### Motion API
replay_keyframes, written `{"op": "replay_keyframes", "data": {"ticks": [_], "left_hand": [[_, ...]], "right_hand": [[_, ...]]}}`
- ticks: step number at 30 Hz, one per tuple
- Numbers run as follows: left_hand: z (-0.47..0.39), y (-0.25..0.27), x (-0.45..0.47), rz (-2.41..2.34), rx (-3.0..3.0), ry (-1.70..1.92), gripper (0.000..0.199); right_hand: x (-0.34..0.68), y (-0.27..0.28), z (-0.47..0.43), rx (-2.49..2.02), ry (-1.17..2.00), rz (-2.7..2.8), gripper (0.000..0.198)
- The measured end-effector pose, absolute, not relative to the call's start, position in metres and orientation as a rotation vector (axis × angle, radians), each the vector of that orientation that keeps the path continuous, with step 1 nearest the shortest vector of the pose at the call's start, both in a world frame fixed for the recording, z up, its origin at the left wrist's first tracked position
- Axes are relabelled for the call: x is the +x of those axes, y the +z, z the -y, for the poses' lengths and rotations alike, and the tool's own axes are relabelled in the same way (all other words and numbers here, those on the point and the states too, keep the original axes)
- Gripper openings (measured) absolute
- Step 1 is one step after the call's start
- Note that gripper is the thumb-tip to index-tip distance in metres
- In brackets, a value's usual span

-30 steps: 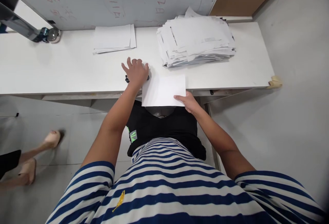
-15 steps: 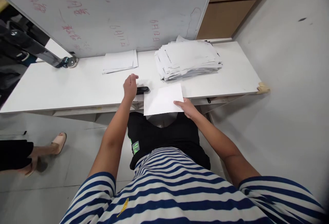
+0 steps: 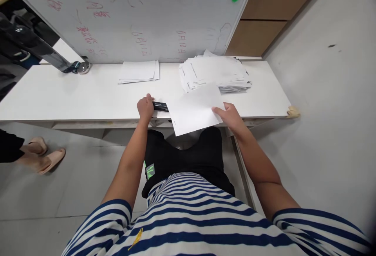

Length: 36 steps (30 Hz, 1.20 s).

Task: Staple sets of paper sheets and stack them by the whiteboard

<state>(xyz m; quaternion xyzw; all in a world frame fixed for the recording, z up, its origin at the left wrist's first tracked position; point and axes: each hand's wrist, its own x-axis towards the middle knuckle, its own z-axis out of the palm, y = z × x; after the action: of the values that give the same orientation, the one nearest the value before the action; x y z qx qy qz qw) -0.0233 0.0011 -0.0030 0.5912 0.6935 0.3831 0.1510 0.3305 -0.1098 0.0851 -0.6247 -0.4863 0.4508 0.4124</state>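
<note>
A person in a blue-and-white striped shirt (image 3: 188,224), head out of frame, sits or stands at a white table (image 3: 96,99), the posture hard to make out above black trousers (image 3: 188,158). At left, another person's sandalled feet (image 3: 48,160) are cut off by the frame. The right hand (image 3: 230,117) pinches white paper (image 3: 196,109) at its right edge, thumb on top, other fingers largely hidden beneath; the paper, tilted over the table's near edge, may be one sheet or several. The left hand (image 3: 146,107) curls at the end of a black stapler (image 3: 160,106), fingertips obscured, so whether it grips cannot be told. Behind, the paper partly blocks a thick paper stack (image 3: 214,70), right of a thinner pile (image 3: 139,71). Red writing on the whiteboard (image 3: 158,17) runs off the top, partly faded.
</note>
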Motion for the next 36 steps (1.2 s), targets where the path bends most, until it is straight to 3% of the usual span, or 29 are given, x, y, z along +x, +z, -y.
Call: {"op": "replay_keyframes", "data": {"ticks": [10,18,25,32,36], "left_hand": [[-0.002,-0.01,-0.027,-1.935,1.724,1.114,0.072],[0.0,-0.013,-0.026,-1.928,1.785,1.135,0.067],[0.002,-0.013,-0.025,-1.975,1.815,1.097,0.052],[0.009,-0.014,-0.02,-1.957,1.924,1.112,0.046],[0.013,-0.014,-0.018,-1.949,1.928,1.129,0.044]], "right_hand": [[0.336,0.043,0.106,-1.474,1.099,1.054,0.037],[0.296,0.056,0.085,-1.358,1.21,0.895,0.037],[0.204,0.068,-0.032,-1.267,1.362,0.973,0.029],[0.082,0.049,-0.176,-1.254,1.539,0.991,0.009],[0.038,0.029,-0.226,-1.406,1.53,1.056,0.013]]}}
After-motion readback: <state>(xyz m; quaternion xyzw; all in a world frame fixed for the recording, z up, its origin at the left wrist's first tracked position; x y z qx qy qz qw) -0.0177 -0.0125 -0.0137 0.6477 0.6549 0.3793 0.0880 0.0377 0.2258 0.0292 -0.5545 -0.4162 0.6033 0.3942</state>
